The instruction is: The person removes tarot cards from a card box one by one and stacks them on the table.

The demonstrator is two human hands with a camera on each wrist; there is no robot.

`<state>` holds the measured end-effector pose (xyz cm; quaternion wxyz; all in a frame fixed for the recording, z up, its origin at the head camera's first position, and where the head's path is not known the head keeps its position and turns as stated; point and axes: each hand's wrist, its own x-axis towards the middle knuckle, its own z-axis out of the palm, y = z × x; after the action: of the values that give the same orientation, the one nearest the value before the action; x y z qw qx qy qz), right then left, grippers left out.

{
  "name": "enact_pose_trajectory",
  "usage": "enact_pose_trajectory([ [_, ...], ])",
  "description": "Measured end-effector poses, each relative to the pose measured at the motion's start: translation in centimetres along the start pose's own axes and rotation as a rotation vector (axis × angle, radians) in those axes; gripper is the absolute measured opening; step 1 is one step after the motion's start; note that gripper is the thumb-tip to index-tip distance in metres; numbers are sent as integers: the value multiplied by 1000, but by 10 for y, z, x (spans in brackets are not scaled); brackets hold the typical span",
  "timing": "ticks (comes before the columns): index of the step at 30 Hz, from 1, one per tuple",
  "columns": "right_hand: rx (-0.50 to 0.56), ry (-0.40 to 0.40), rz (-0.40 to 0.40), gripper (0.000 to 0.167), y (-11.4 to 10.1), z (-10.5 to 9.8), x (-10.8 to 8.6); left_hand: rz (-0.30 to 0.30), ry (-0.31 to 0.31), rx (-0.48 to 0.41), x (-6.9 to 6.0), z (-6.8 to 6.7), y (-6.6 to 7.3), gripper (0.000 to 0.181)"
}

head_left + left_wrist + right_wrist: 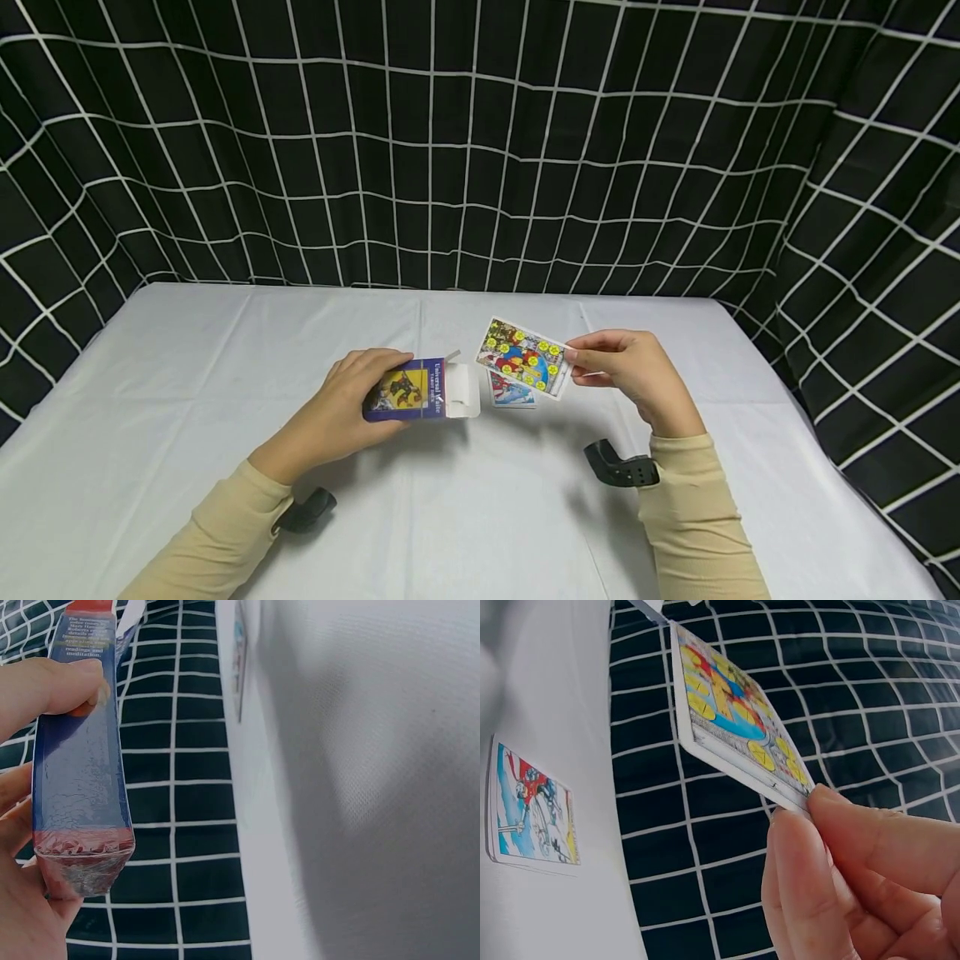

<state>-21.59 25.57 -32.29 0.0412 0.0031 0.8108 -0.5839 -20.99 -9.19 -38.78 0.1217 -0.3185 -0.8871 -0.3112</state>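
My left hand (358, 400) grips a blue tarot card box (408, 390) around its closed end, thumb along one narrow side. The box's white flap (463, 392) stands open toward the right, and clear wrap covers its closed end in the left wrist view. Between thumb and fingers, my right hand (633, 367) pinches a few tarot cards (523, 357) by one end, the top one showing yellow discs. They hang above the table, just right of the open flap. Beneath them a small stack of cards (536, 806) lies face up, partly covered in the head view.
A white cloth covers the table (465, 508). Behind and on both sides hangs a black curtain (420, 167) with a white grid. Each wrist wears a black band mount, the left one (307, 510) close to the cloth, the right one (622, 467) beside the sleeve.
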Motion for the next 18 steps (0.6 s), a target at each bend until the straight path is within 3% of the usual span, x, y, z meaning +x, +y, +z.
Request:
enact_pose_trajectory([
  [7,91,-26,45,27,5,1,4,-2,-4,2,0,0,0,71],
  [18,114,-26,177,20,20,8,17,-2,-6,4,0,0,1,71],
])
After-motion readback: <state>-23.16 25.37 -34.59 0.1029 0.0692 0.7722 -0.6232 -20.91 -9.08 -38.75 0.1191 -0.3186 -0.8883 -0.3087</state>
